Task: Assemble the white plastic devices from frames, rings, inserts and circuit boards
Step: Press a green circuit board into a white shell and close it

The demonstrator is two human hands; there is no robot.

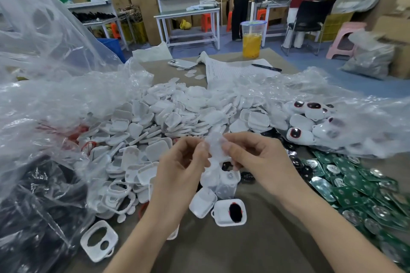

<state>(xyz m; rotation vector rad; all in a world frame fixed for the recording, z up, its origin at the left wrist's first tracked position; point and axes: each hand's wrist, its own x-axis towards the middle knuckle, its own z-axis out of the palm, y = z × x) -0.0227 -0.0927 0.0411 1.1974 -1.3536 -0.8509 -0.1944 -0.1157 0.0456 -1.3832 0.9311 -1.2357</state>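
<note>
cardboard boxes and steel benches line the far side of the workshop, and up close the desk (255, 248) is buried in stock. centre stage, both hands are raised over the near edge of the pile of white shells (168, 115). the left hand (182, 162) and the right hand (253, 157) each have their fingers (230, 150) curled in, pinching a small white piece (216, 146) between them, clear of the desk. it's smeared by motion, so which part it is, i cannot tell.

risk one, as i read it: that's a fingertip hold on slick plastic, and one slip drops it among the lookalikes below. risk two: pressing it home skewed could bend a clip. the green circuit boards (346, 186) lie loose on the right, near the right forearm, so a careless sweep could scatter them. on the left the big clear bag (55, 73) slumps onto the pile, ready to hide parts.
</note>
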